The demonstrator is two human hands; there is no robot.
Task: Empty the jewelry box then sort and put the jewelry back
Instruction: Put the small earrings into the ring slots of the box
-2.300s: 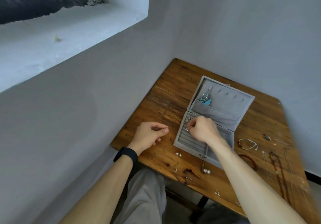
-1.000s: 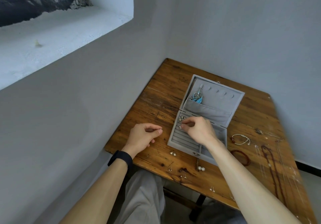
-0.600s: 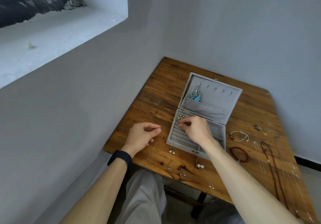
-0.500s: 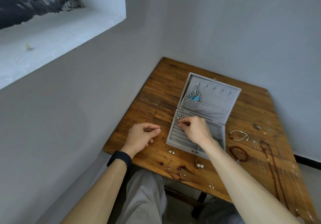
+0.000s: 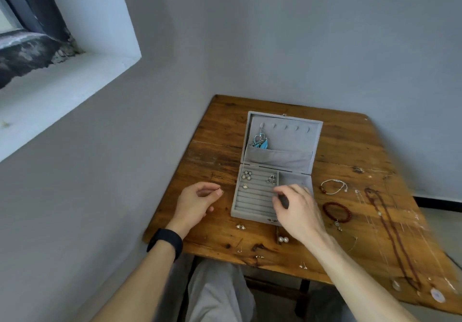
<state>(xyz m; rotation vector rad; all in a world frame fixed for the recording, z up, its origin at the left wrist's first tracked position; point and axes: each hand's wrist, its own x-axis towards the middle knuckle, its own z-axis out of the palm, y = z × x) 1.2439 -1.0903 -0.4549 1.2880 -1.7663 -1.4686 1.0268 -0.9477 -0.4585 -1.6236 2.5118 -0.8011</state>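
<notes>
The grey jewelry box (image 5: 257, 204) lies open in the middle of the wooden table (image 5: 350, 151), its lid (image 5: 287, 134) folded back. Blue feather earrings (image 5: 260, 140) hang in the lid. Small rings (image 5: 246, 175) sit in the upper slots, one more ring (image 5: 271, 179) further right. My right hand (image 5: 298, 211) hovers over the box's front right part, fingers loosely curled, nothing visible in them. My left hand (image 5: 196, 203) rests on the table left of the box, thumb and forefinger tips pressed together; anything between them is too small to see.
A white bracelet (image 5: 333, 186), a red bead bracelet (image 5: 337, 212) and a long brown necklace (image 5: 392, 234) lie right of the box. Pearl earrings (image 5: 283, 239) and small studs (image 5: 240, 226) lie near the table's front edge. The wall runs along the table's left side.
My right hand has drawn back from the upper-left ring slots to the box's right front. A small piece now sits in the third slot. My left hand has stayed put.
</notes>
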